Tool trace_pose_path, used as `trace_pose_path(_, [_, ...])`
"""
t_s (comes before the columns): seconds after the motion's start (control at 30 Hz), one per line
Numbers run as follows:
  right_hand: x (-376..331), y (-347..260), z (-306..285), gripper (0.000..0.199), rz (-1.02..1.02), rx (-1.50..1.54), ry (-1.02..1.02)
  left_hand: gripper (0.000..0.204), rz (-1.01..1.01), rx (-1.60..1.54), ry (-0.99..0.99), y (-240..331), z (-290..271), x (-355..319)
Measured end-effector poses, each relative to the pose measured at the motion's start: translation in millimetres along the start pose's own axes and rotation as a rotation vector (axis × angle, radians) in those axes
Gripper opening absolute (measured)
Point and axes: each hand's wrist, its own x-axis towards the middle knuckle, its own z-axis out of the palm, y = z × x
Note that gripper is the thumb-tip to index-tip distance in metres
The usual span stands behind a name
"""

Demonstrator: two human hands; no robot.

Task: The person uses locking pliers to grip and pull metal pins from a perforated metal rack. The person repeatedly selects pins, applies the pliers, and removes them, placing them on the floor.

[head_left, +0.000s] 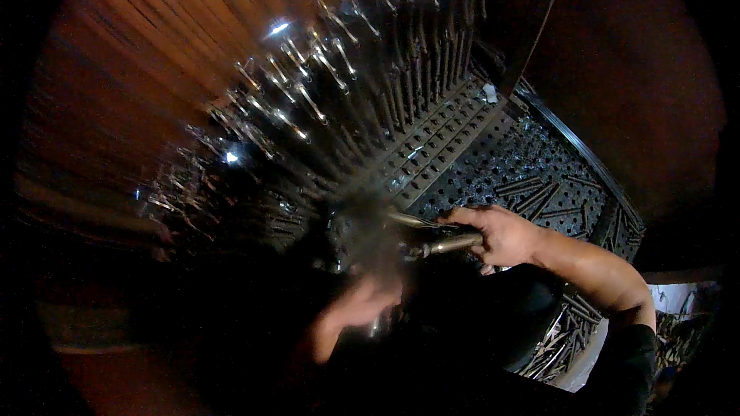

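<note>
My right hand (505,237) is closed round the end of a shiny round metal handle (456,244), reaching in from the right with a bare forearm. A second, thinner metal bar (412,221) runs beside it, near the fingertips. Both bars lead left to a dark, blurred mass (368,227), whose kind I cannot make out. Lower and to the left, my left hand (358,304) is just beneath that mass. Motion and shadow smear its fingers, so its grip does not show.
Rows of dark metal rods with bright bent ends (297,92) hang at upper left. Beyond my right hand lies a perforated metal plate (482,139) with loose short rods (539,194). More metal pieces (559,343) lie heaped at lower right. A rusty brown wall (632,54) curves round the right.
</note>
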Motion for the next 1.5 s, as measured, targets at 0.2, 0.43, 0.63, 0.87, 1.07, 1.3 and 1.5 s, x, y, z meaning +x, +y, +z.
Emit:
trace_pose_path(0.2, [6.5, 18.8, 6.8, 0.069, -0.128, -0.751, 0.101, 0.039, -0.336, -0.39, 0.101, -5.7, 1.8, 8.2])
trace_pose_path(0.43, [26.7, 92.4, 7.9, 0.065, -0.291, -0.046, 0.284, 0.09, 0.071, -1.123, 0.01, 42.8, -5.5, 32.8])
trace_pose_path(0.63, [23.2, 257.9, 170.2, 0.061, 0.219, -0.137, 0.16, 0.098, 0.193, -1.062, 0.054, 61.2, -26.4, 46.7])
trace_pose_path(0.87, [37.3, 338.2, 286.7, 0.046, 0.162, -0.482, 0.214, 0.096, 0.238, -1.127, 0.052, 58.3, -29.2, 72.6])
trace_pose_path(1.07, [60.4, 246.2, 176.6, 0.032, 0.172, 0.341, 0.341, 0.071, 0.32, -0.791, 0.154, 45.9, -21.6, 93.1])
trace_pose_path(1.3, [44.0, 56.0, 0.4, 0.071, -0.36, 0.36, 0.341, 0.038, 0.45, -0.091, 0.576, 87.3, 13.5, 166.2])
trace_pose_path(1.5, [73.3, 39.5, 1.5, 0.074, -0.157, 0.448, 0.595, 0.046, 0.404, -0.078, 0.667, 119.3, 1.4, 192.8])
